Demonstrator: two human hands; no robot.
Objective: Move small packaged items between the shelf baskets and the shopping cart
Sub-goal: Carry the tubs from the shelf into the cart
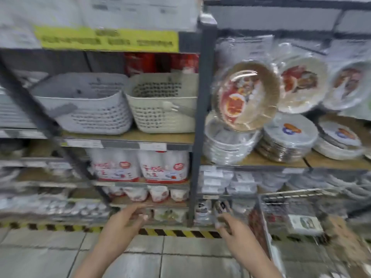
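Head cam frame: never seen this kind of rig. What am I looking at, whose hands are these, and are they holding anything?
There is no machine here. A person wears one wide-angle camera on the head, looking forward and down, so the two bare arms reaching in from the bottom are their own.

The left hand and the right hand are raised low in front of store shelving. Each seems to pinch a small packaged item, but motion blur hides what they are.

On the middle shelf stand a grey basket and, beside it, a cream basket. To the right lie wrapped stacks of disposable plates. Below the baskets are bagged white cups.

At lower right is the wire shopping cart, already with some goods inside.
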